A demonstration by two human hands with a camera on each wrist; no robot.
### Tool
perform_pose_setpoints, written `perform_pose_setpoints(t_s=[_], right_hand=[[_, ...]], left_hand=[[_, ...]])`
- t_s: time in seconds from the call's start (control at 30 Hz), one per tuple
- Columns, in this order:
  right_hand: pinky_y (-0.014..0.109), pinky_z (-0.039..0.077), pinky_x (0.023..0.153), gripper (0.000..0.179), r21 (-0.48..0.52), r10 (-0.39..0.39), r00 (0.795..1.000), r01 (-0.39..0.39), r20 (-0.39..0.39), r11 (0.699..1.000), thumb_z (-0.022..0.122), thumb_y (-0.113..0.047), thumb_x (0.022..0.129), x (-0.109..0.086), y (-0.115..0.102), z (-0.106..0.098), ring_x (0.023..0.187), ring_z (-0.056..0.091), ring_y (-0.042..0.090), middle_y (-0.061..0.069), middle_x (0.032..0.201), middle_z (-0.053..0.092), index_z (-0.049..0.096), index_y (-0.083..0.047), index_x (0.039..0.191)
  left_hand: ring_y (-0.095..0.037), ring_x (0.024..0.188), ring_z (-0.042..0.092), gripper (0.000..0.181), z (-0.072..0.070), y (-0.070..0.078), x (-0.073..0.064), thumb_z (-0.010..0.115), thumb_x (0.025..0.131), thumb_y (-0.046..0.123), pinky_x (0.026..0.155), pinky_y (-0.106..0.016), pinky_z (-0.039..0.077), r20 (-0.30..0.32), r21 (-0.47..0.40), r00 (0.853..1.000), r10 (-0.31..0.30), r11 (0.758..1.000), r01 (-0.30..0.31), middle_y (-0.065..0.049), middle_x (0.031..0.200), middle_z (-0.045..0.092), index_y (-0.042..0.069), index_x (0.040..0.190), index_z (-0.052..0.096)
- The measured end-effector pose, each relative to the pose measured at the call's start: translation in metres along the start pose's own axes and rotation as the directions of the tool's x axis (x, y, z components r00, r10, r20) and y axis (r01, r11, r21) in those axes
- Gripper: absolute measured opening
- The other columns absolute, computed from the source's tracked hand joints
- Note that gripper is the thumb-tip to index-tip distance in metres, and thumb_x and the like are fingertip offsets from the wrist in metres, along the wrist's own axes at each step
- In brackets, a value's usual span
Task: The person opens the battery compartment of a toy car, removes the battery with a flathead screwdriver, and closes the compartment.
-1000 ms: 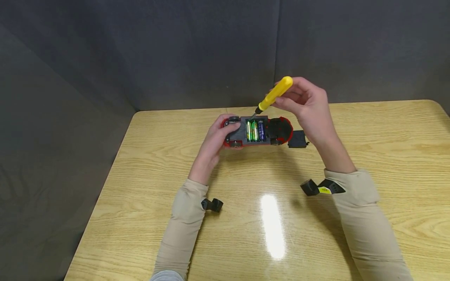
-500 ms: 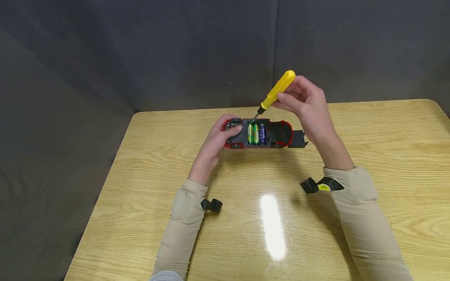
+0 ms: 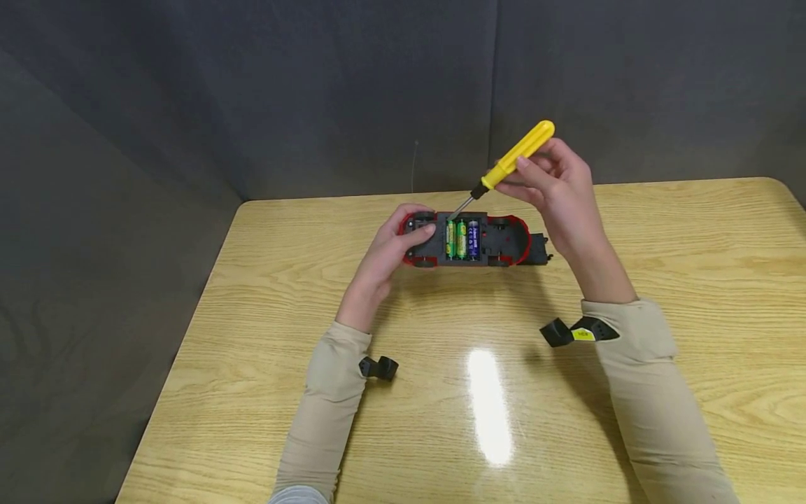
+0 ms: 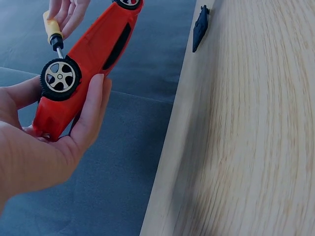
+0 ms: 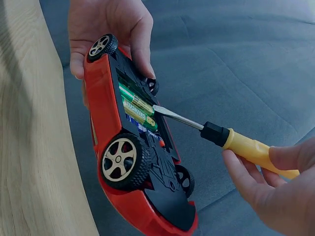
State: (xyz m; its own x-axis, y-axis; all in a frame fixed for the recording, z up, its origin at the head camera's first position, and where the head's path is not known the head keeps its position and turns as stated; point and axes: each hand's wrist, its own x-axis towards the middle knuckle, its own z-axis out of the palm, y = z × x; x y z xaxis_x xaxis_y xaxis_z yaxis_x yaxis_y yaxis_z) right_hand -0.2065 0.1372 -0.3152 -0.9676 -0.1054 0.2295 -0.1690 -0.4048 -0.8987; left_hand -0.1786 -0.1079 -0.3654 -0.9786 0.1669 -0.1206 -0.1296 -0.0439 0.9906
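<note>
My left hand point(image 3: 393, 248) grips one end of a red toy car point(image 4: 93, 54), its black underside turned up and its battery bay uncovered. Two green batteries point(image 3: 456, 240) and a purple-blue one point(image 3: 474, 240) lie side by side in the bay. My right hand point(image 3: 560, 189) pinches the yellow handle of a flat-bladed screwdriver point(image 5: 246, 147). In the right wrist view the blade tip meets the end of a green battery, at the bay's edge. The car is held up off the table, as the left wrist view shows.
A black battery cover point(image 3: 538, 250) lies on the wooden table point(image 3: 441, 336) near its far edge, partly hidden by the car in the head view. Behind the table hangs a dark grey cloth point(image 3: 352, 98). A thin wire point(image 3: 413, 164) stands up behind the car.
The screwdriver's handle has swung to the right and lies at a lower slant, its tip staying by the bay's edge. The car has tilted and shifted slightly right, covering more of the black cover.
</note>
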Motion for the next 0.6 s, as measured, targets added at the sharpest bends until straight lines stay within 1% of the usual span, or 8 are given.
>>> perform_pose_setpoints(t_s=[0.1,0.27,0.4,0.6], right_hand=[[0.034,0.062,0.085,0.021,0.010,0.011,1.000,-0.011,-0.014,1.000,0.062,0.001,0.101,-0.0004,0.0000,-0.0005,0.093,0.075,0.022,0.016,0.110,0.071,0.057,0.002,0.121],[0.033,0.062,0.082,0.018,0.029,0.040,0.998,-0.039,-0.052,0.999,0.062,0.000,0.101,-0.0012,0.0005,-0.0028,0.087,0.075,0.021,0.013,0.104,0.073,0.057,0.002,0.119],[0.033,0.063,0.080,0.017,0.042,0.066,0.994,-0.063,-0.082,0.997,0.062,0.000,0.102,-0.0019,0.0006,-0.0057,0.085,0.075,0.020,0.013,0.104,0.073,0.057,0.003,0.118],[0.032,0.063,0.079,0.015,0.058,0.075,0.990,-0.069,-0.117,0.996,0.062,0.000,0.101,-0.0030,-0.0003,-0.0090,0.082,0.074,0.020,0.013,0.102,0.072,0.059,0.004,0.115]], left_hand=[[-0.023,0.106,0.059,0.032,0.0002,0.0000,0.0003,0.064,0.101,0.014,0.088,-0.032,0.052,0.002,0.002,1.000,0.001,1.000,-0.001,-0.011,0.129,0.058,0.010,0.132,0.060],[-0.024,0.109,0.057,0.033,0.0008,0.0001,0.0004,0.065,0.100,0.015,0.091,-0.033,0.049,0.008,0.017,1.000,0.001,1.000,-0.001,-0.011,0.131,0.058,0.010,0.133,0.061],[-0.024,0.110,0.057,0.034,0.0016,0.0008,0.0003,0.065,0.100,0.015,0.091,-0.033,0.049,0.011,0.024,1.000,-0.001,1.000,0.000,-0.011,0.132,0.057,0.010,0.134,0.061],[-0.023,0.108,0.057,0.034,0.0021,0.0011,0.0003,0.065,0.101,0.015,0.090,-0.033,0.049,0.011,0.006,1.000,-0.004,1.000,0.004,-0.011,0.131,0.058,0.010,0.134,0.060]])
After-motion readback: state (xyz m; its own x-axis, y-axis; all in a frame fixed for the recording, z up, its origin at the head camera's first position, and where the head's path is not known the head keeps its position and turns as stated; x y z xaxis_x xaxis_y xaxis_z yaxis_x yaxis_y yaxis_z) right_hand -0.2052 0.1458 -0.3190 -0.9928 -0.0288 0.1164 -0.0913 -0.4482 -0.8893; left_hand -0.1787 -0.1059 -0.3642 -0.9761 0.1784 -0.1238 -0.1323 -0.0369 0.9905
